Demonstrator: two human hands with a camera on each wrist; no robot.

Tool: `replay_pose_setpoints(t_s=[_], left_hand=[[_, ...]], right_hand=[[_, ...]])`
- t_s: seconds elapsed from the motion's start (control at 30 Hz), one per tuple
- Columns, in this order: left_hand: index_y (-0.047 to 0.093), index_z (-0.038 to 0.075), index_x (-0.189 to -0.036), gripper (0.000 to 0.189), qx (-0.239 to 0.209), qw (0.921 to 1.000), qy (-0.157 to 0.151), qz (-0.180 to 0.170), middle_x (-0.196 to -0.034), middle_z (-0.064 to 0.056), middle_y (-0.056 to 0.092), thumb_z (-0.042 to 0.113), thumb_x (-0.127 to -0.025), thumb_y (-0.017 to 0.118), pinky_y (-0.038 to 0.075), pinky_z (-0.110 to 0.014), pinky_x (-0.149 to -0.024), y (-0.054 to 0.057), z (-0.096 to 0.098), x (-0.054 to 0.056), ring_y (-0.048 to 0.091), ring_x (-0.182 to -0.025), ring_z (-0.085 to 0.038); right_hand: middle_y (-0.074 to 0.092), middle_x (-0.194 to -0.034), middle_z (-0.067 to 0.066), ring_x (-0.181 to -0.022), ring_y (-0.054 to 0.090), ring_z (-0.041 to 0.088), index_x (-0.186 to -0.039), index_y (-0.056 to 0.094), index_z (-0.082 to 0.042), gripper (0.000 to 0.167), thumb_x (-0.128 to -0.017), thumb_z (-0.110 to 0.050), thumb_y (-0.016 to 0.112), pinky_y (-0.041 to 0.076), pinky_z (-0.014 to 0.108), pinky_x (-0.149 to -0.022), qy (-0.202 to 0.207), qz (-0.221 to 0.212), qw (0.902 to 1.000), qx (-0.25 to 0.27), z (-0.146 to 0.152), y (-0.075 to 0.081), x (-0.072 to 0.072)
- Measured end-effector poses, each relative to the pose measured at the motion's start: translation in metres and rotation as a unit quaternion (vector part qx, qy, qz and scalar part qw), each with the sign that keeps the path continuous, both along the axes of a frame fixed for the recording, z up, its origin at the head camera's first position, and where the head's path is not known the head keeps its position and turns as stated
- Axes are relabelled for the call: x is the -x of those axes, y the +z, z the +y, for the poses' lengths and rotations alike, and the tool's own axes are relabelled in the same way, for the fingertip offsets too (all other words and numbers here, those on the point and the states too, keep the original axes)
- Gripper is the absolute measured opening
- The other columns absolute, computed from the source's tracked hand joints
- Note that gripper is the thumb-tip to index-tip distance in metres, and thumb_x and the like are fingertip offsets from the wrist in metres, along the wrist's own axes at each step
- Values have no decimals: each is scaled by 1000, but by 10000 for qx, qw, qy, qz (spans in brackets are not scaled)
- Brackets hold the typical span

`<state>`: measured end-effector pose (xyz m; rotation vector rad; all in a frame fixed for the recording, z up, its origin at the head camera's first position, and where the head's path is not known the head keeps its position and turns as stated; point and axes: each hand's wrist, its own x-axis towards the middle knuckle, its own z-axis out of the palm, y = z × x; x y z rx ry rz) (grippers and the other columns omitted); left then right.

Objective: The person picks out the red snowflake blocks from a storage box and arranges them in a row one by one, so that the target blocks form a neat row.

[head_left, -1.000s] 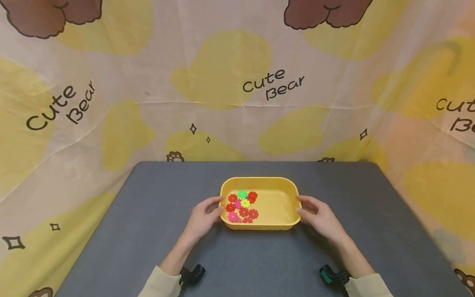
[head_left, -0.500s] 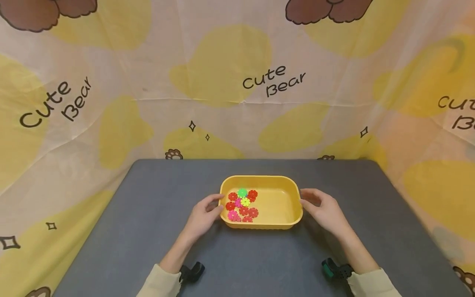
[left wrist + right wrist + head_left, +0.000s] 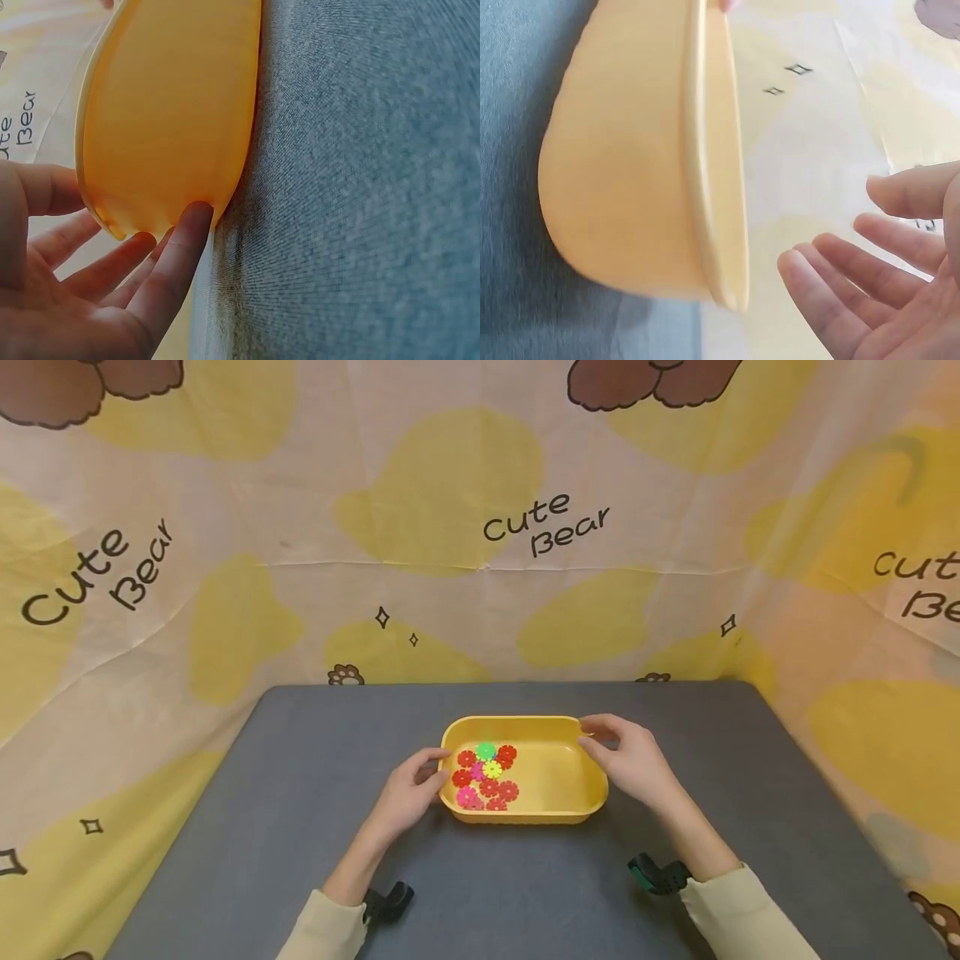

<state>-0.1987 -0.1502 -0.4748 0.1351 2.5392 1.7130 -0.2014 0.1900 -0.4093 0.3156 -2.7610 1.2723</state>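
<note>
A yellow plastic tray (image 3: 558, 781) with rounded corners stands on the table. Several flower-shaped plastic pieces, red (image 3: 508, 791), pink (image 3: 467, 797), green (image 3: 486, 751) and yellow (image 3: 492, 769), lie in its left half. At the tray's left end, my left hand (image 3: 405, 793) holds it, thumb at the rim and fingers against the outer end wall, as the left wrist view shows. My right hand (image 3: 633, 760) hovers over the tray's right end. In the right wrist view its fingers (image 3: 810, 296) are spread, apart from the tray, with nothing in them.
The grey table (image 3: 322, 743) extends around the tray. Behind it hangs a pale curtain (image 3: 450, 510) with yellow patches and bear prints. Black wrist devices sit on the left wrist (image 3: 390, 902) and the right wrist (image 3: 660, 874).
My right hand has let go of the tray's right end and moved up and left above its rim. The left hand keeps its place; the tray and pieces stay put.
</note>
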Motion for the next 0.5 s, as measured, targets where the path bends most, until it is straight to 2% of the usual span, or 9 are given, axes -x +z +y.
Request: replay_pose_setpoints(t_s=[0.23,0.5], left_hand=[[63,10,-135,35,-11,10000,3,-13,-135,-13,61,15,-100,65,61,-36,-75,-1,-1,2,65,-115,-29],[63,10,-133,34,36,10000,36,36,-135,-13,61,14,-99,66,61,-36,-74,-3,-1,4,65,-115,-29]], right_hand=[[70,-120,12,-109,66,32,-128,67,-3,38,-97,-24,71,56,49,-88,213,-52,9997,66,-24,-6,13],[70,-119,11,-105,67,30,-125,68,-1,39,-95,-25,73,57,45,-85,405,-300,9987,79,-47,-22,31]])
